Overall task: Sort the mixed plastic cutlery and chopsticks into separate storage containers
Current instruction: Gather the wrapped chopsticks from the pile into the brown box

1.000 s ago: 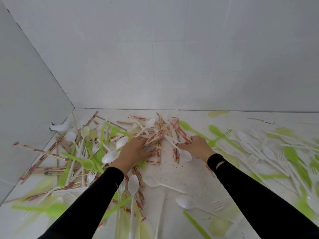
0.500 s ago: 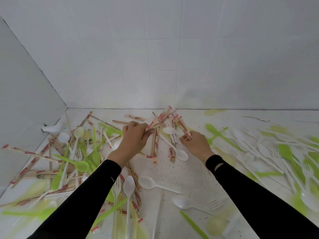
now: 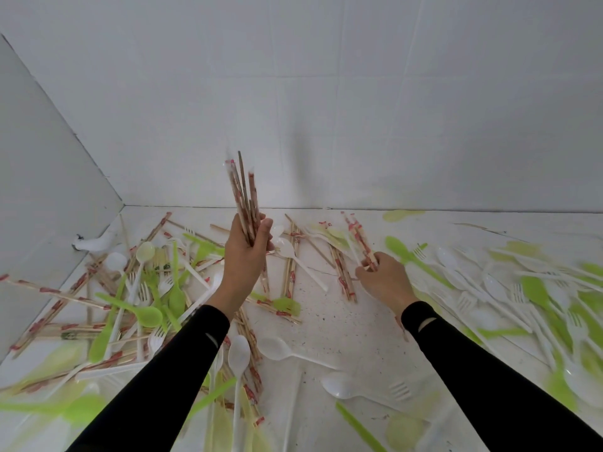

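My left hand (image 3: 245,256) is raised above the white surface and grips a bundle of wrapped chopsticks (image 3: 242,194) that stands nearly upright. My right hand (image 3: 385,280) is low on the surface and pinches the near ends of a few more wrapped chopsticks (image 3: 357,238) that lie pointing away from me. More chopsticks (image 3: 290,272) lie loose between the two hands. White spoons (image 3: 295,256) and green spoons (image 3: 404,252) are scattered around them.
A dense mixed heap of green and white spoons, forks (image 3: 153,288) and chopsticks lies at the left. Another spread of white and green cutlery (image 3: 522,288) covers the right. White walls (image 3: 326,109) close the back and left. No storage container is in view.
My left hand has lifted off the surface with a bundle of chopsticks and turned it upright. My right hand has stayed low, now pinching chopstick ends.
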Available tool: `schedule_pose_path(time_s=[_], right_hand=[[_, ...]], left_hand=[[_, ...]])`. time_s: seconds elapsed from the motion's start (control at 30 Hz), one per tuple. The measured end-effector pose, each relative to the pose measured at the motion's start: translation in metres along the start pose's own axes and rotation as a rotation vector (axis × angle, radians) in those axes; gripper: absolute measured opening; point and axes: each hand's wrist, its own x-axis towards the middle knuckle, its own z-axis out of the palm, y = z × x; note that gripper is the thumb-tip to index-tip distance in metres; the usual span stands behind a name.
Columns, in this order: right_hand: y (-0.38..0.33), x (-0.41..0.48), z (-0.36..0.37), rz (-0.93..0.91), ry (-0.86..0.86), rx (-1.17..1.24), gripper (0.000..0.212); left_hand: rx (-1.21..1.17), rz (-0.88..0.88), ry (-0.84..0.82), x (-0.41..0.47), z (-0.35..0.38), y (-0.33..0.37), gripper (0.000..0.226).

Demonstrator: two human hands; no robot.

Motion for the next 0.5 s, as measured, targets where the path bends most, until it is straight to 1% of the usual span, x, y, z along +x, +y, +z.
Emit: schedule_pose_path(time_s=[0.1,0.17,0.23,0.33,0.37,0.43,0.5], right_hand=[[0.007,0.008,-0.007,-0.004,0.099,-0.085,0.022],[0.005,0.009,-0.006,-0.042,0.131,-0.158,0.023],[-0.001,0.008,0.001,-0.091,0.082,-0.163,0.018],[-0.012,0.007,0.014,-0.130,-0.029,-0.238,0.022],[-0.014,0.008,0.018,-0.138,-0.049,-0.285,0.024],[-0.017,0.012,0.025,-0.141,-0.059,-0.363,0.028],[-0.019,0.015,0.029,-0.128,-0.059,-0.443,0.035]], left_hand=[[-0.056,-0.061,-0.016,-0.009,0.003,-0.012,0.026],[-0.063,-0.097,-0.056,-0.017,0.007,-0.021,0.024],[-0.030,-0.149,-0.101,-0.023,0.009,-0.030,0.019],[-0.048,-0.252,-0.115,-0.024,0.013,-0.032,0.017],[-0.041,-0.248,-0.093,-0.021,0.015,-0.029,0.021],[0.045,-0.213,-0.040,-0.012,0.018,-0.021,0.027],[0.160,-0.216,-0.028,-0.002,0.020,-0.015,0.022]])
